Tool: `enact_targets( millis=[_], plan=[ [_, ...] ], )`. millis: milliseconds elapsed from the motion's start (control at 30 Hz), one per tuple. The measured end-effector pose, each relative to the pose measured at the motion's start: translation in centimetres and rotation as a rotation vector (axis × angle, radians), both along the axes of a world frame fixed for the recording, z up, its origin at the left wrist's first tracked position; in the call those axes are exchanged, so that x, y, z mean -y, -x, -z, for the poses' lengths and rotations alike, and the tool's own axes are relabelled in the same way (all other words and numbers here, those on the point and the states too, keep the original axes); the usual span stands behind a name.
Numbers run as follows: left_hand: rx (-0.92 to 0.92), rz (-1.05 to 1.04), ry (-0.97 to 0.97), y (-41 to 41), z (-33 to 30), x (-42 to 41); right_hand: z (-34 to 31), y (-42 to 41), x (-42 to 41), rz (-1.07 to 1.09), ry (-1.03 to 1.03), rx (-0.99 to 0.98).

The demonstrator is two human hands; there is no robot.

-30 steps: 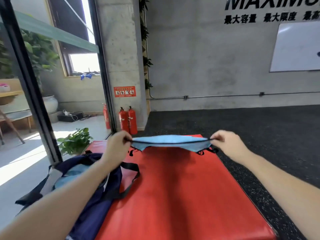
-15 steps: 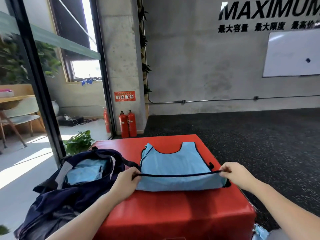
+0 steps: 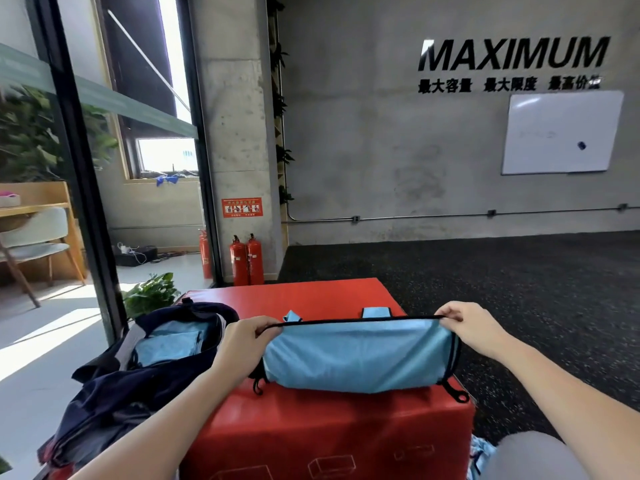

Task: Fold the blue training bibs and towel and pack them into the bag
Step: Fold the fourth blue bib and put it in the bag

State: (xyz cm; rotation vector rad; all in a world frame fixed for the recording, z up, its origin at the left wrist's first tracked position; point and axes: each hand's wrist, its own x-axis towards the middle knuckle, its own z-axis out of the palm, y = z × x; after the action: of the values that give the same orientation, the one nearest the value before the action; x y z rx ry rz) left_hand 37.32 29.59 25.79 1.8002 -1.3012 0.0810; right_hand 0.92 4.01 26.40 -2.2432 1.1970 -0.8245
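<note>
Head view: left hand [image 3: 242,341], right hand [image 3: 474,327] each pinch bib [image 3: 356,355] hem, mid-fold on red worktop [image 3: 311,427]. Next: lay hem forward to shoulder straps (edges square), then bag [image 3: 114,386].

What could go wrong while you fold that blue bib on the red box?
The bib is held only by its black edge, pinched by the left hand and the right hand. If either pinch slips, the fold could fall open. The bib lies near the front edge of the red box, with its loops hanging over, so it might slide off. The bag slumps at the box's side, so packing may be awkward.
</note>
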Motion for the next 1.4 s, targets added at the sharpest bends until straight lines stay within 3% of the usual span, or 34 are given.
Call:
enact_targets(
  millis=[233, 567, 767, 1067, 1400],
  plan=[
    [-0.076, -0.063, -0.033, -2.5, 2.6, 4.3, 1.8, -3.9, 4.1, 0.04, -0.067, -0.039],
    [-0.215, -0.145, -0.188, -7.9, 10.9, 12.7, 11.3, -11.2, 12.4, 0.099, -0.148, -0.108],
    [-0.123, -0.191, -0.282, -10.5, 13.1, 16.7, 14.8, -17.8, 13.0, 0.046, -0.016, -0.198],
    [0.043, -0.074, -0.346, -12.0, 14.6, 23.1, 16.0, -30.6, 12.0, -0.25, -0.048, -0.155],
    [0.074, -0.18, -0.409, -13.9, 16.6, 27.0, 18.1, -38.6, 12.9, -0.277, -0.068, -0.108]
  ],
)
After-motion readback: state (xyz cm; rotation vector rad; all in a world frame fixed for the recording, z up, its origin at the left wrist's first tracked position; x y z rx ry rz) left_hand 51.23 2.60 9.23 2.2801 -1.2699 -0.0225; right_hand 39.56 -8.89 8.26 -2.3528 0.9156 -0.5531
